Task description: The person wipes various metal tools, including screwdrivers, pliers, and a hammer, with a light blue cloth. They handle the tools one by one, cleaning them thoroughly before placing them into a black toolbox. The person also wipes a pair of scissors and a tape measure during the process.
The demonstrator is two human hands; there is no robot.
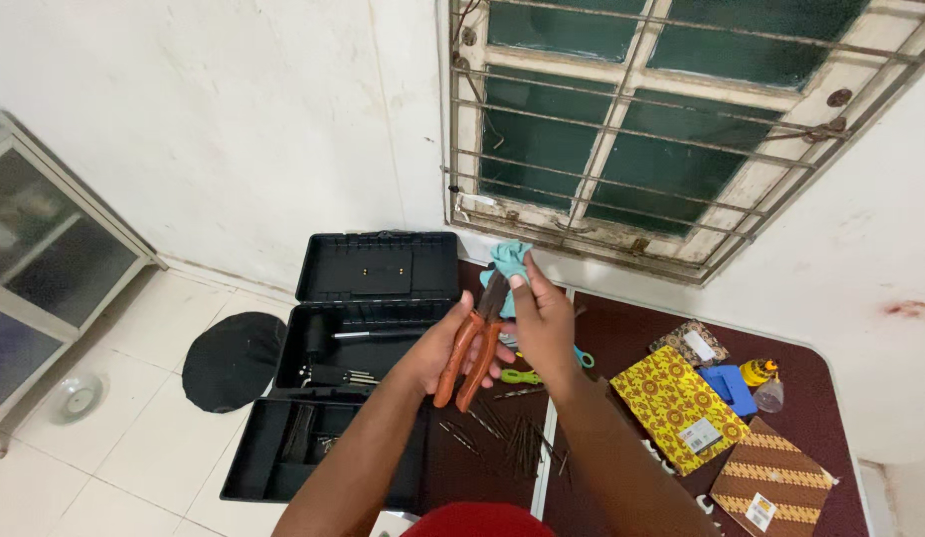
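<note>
Up front, pliers with orange-red handles, gripped around the handles by left hand, fingers closed on them, metal jaws pointing up and away. Right hand closed on a light blue cloth, pressing it against the metal head of the pliers; cloth bunched above the fingers. Both hands held just right of the open black toolbox, over the dark red table.

Inside the toolbox: a black-headed mallet with a silvery shaft, and a bundle of dark metal keys below it. Lid standing open behind, lift-out tray lying in front. Left of the toolbox, a round black disc on the white tiled floor. Right of the toolbox, under the hands, loose nails scattered on the table, plus a green-handled tool. Further right of the toolbox, a yellow patterned packet, a brown patterned packet, a blue object and a small yellow-capped bottle. Behind the toolbox, white wall and a barred window.
</note>
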